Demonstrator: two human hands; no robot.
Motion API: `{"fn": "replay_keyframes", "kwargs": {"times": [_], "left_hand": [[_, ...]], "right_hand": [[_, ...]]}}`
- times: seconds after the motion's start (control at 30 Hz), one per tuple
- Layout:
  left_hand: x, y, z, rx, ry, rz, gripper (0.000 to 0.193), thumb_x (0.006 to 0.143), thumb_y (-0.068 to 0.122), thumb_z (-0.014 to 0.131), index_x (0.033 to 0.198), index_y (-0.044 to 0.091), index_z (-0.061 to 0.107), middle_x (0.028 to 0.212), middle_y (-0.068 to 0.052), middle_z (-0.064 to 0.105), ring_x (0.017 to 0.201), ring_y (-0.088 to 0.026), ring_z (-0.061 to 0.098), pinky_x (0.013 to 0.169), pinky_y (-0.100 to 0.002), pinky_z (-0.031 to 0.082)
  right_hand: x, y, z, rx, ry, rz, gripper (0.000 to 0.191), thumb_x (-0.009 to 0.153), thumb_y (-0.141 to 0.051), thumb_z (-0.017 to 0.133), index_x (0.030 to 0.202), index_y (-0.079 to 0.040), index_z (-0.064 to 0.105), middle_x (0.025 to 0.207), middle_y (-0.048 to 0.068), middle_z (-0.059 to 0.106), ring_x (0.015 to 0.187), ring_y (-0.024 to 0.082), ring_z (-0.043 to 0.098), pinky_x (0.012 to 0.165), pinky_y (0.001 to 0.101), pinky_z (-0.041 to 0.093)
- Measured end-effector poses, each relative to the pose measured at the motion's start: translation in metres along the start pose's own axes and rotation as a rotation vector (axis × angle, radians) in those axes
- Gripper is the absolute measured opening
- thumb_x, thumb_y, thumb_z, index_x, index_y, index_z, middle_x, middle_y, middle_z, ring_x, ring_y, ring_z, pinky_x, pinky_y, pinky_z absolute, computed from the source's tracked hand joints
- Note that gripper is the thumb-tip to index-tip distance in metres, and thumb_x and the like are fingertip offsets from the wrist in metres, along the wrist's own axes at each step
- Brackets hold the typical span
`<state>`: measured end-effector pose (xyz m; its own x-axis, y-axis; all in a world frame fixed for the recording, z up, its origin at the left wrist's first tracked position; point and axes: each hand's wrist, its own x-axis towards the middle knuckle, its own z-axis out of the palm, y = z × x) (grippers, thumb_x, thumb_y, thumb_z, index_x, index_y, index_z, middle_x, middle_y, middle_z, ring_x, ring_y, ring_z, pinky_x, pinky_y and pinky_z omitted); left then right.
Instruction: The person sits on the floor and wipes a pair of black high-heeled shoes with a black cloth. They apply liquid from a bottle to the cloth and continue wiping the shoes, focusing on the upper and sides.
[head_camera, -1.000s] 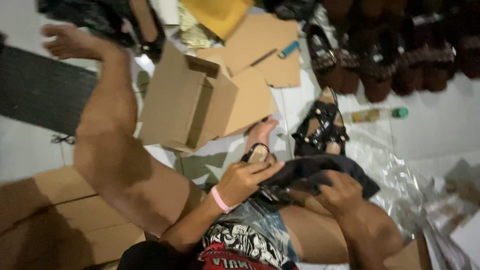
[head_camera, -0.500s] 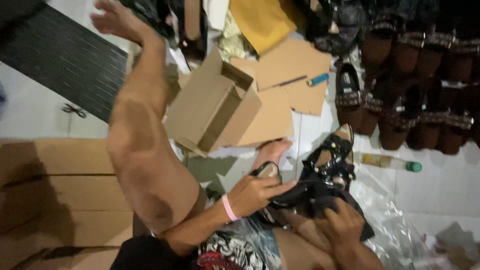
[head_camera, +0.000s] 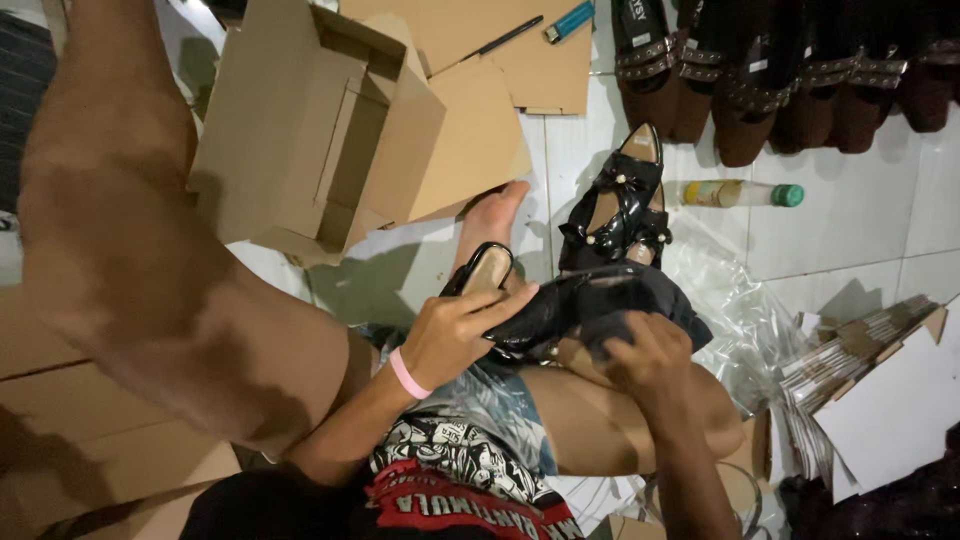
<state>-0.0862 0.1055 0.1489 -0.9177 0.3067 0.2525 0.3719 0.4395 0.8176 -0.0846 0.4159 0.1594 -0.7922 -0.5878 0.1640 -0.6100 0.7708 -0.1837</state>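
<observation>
I sit on the floor with one leg stretched out. My left hand (head_camera: 455, 330) grips a glossy black flat shoe (head_camera: 505, 300) with a tan insole, held over my lap. My right hand (head_camera: 640, 360) presses a dark cloth (head_camera: 645, 295) against the front of that shoe. A second black shoe with bows and small pearls (head_camera: 620, 205) lies on the white tiles just beyond, next to my foot (head_camera: 490, 220).
An open cardboard box (head_camera: 320, 130) lies on its side ahead, with flat cardboard sheets (head_camera: 500, 60), a pen and a blue lighter behind it. A row of brown sandals (head_camera: 760, 70) lines the far right. A small green-capped bottle (head_camera: 740, 193), clear plastic wrap and stacked card sheets (head_camera: 870, 380) lie right.
The view has tilted down and closer to my lap. Both hands stay on the black shoe, the right one still working the cloth over it.
</observation>
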Motion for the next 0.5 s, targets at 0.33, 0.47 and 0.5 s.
{"fn": "replay_keyframes", "kwargs": {"times": [0.33, 0.47, 0.5], "left_hand": [[-0.001, 0.007, 0.005, -0.094, 0.018, -0.033, 0.070, 0.071, -0.004, 0.079, 0.137, 0.014, 0.066, 0.095, -0.007, 0.069, 0.078, -0.026, 0.069, 0.069, -0.035, 0.058], [0.001, 0.010, 0.007, -0.153, 0.021, -0.055, 0.065, 0.073, 0.001, 0.082, 0.135, 0.011, 0.067, 0.092, -0.008, 0.067, 0.077, -0.025, 0.067, 0.070, -0.036, 0.057], [0.002, 0.011, 0.007, -0.165, 0.023, -0.068, 0.063, 0.074, 0.002, 0.083, 0.134, 0.010, 0.068, 0.090, -0.008, 0.066, 0.076, -0.025, 0.067, 0.070, -0.036, 0.056]], "right_hand": [[-0.014, -0.007, 0.000, 0.182, 0.021, -0.179, 0.034, 0.046, -0.025, 0.075, 0.071, -0.011, 0.056, 0.104, 0.014, 0.067, 0.080, 0.031, 0.064, 0.060, 0.0429, 0.049], [-0.020, -0.008, 0.003, 0.169, 0.071, -0.120, 0.029, 0.054, -0.021, 0.077, 0.073, -0.012, 0.057, 0.110, 0.011, 0.065, 0.085, 0.030, 0.064, 0.066, 0.0417, 0.049], [-0.022, -0.007, 0.004, 0.185, 0.102, -0.114, 0.030, 0.057, -0.024, 0.080, 0.074, -0.011, 0.058, 0.109, 0.011, 0.063, 0.084, 0.030, 0.062, 0.065, 0.0419, 0.048]]}}
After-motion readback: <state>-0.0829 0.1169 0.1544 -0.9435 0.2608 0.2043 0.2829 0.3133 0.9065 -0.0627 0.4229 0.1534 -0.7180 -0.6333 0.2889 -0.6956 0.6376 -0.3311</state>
